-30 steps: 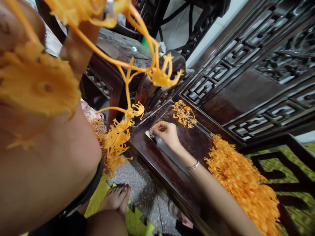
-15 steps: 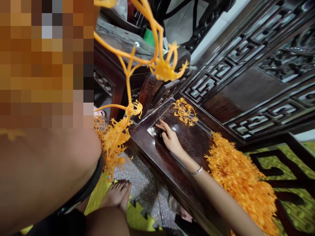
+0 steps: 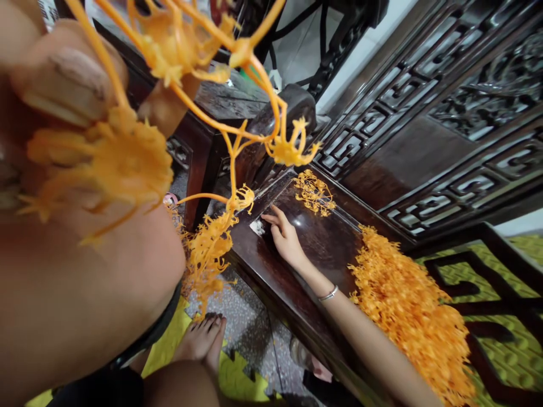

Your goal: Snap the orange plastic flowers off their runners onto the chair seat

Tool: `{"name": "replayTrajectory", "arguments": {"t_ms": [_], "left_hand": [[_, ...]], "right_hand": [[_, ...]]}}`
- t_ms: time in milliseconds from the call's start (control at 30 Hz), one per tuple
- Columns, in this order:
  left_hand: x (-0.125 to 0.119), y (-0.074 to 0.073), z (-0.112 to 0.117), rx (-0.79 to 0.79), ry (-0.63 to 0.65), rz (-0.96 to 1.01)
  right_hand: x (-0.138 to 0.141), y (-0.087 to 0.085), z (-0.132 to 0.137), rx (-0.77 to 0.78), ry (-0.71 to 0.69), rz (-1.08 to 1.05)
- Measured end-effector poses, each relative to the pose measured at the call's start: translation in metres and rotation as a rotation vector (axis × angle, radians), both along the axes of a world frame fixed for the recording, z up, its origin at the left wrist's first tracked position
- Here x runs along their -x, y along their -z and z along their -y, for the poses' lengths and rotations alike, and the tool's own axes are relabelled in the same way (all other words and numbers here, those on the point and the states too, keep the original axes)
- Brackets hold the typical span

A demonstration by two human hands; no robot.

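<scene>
Close to the camera at the upper left, my left hand (image 3: 68,79) is closed on an orange plastic flower branch (image 3: 244,53). Its thin stems and star-shaped tips spread toward the middle of the view. On the dark wooden bench, my right hand (image 3: 286,240) has its fingers stretched out, with a bracelet on the wrist. The fingertips are at the edge of a small white patch (image 3: 257,227); what it is I cannot tell. Just beyond lies a small cluster of orange plastic flower pieces (image 3: 314,192). Beside my right forearm is a big heap of orange plastic flower pieces (image 3: 411,311).
The bench (image 3: 254,249) has a carved dark backrest (image 3: 390,181). More orange pieces (image 3: 210,243) hang beside a bare knee (image 3: 144,254). A bare foot (image 3: 201,339) rests by yellow foam mats (image 3: 237,376) on the speckled floor. A dark wooden armrest (image 3: 299,104) stands behind.
The flower branch has shifted right and slightly down. My right hand appears a little further left beside the white patch. The left hand's area, pixelated before, now shows clearly.
</scene>
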State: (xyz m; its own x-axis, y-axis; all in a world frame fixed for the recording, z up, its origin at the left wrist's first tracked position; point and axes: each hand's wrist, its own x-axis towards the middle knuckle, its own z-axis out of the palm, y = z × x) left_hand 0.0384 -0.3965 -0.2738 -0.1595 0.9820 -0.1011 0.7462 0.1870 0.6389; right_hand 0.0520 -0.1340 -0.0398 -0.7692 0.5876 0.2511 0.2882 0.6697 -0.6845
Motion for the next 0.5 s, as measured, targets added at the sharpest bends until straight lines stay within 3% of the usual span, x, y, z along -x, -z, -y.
{"name": "replayTrajectory", "arguments": {"t_ms": [167,300,500], "left_hand": [[0.001,0.0,0.001,0.011,-0.006,0.003],[0.0,0.0,0.001,0.013,-0.014,0.004],[-0.002,-0.004,-0.003,0.05,-0.007,-0.019]], "right_hand": [[0.0,0.001,0.01,0.111,0.007,-0.108],[0.006,-0.011,0.008,0.096,0.086,-0.146],[0.018,-0.019,0.01,0.067,0.054,-0.098]]}}
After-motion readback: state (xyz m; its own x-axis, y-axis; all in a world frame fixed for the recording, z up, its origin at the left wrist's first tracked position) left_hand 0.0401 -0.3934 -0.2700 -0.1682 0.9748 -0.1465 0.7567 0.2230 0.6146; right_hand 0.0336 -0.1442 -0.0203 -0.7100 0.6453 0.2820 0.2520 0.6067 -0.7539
